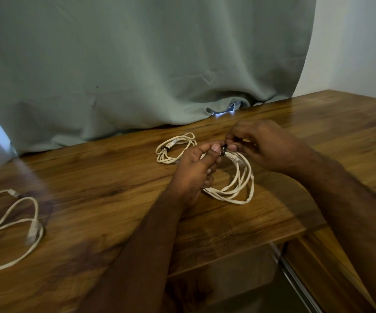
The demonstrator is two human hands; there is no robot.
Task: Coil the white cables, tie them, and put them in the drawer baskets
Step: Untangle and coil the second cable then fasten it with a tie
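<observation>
both hands pinch the same spot: left hand [196, 168] holds the top of the coil [232, 181] between thumb and fingers, right hand [263, 147] pinches the small black tie [225, 147] there, fingers curled on it. the coil hangs from that pinch with its lower loops resting on the table [114, 177], near the middle.

going by size: the table runs wide, a grey-green curtain [137, 64] draped along its far edge. a loose cable [13, 222] sprawls at the left, uncoiled, partly out of view. a tied coil [174, 147] lies just beyond the left hand, its own black band on.

step in hand, as i judge it, is tying the second coil; one is done, one is not begun. the next move calls for wrapping the tie tight around all the strands while the left hand keeps them bunched (a slack thumb would let the loops spring apart).

the near table edge sits below the forearms, with what looks like an open drawer [239, 279] under it; no baskets are visible. bare wood lies between the coils and the loose cable.
</observation>
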